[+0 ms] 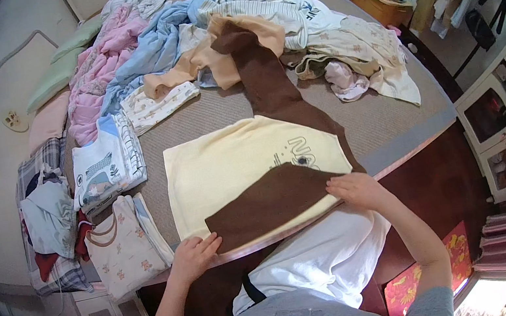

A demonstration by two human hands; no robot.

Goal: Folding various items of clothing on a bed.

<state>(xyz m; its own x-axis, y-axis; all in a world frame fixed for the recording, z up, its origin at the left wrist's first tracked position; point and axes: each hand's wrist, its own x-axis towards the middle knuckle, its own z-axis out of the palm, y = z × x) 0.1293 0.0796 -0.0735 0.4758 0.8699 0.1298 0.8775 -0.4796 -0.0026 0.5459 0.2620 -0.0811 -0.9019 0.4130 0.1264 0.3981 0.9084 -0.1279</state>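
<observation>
A pale yellow and brown long-sleeved top (229, 162) lies spread on the bed at its near edge. Its near brown sleeve (270, 202) is folded across the yellow body; the far brown sleeve (269, 73) stretches away over the bed. My left hand (198, 256) rests at the cuff end of the folded sleeve, fingers on the cloth. At the shoulder end, my right hand (355, 191) touches the fabric near the bed edge. Whether either hand pinches the cloth is hard to tell. Printed lettering on the body is partly covered by the sleeve.
Folded clothes (121, 248) and a folded stack (104, 171) lie at the left. Beyond the top are a peach garment (222, 58), a blue blanket (155, 44), a pink blanket (112, 66) and loose clothes (359, 42). A white cabinet (483, 141) stands at the right.
</observation>
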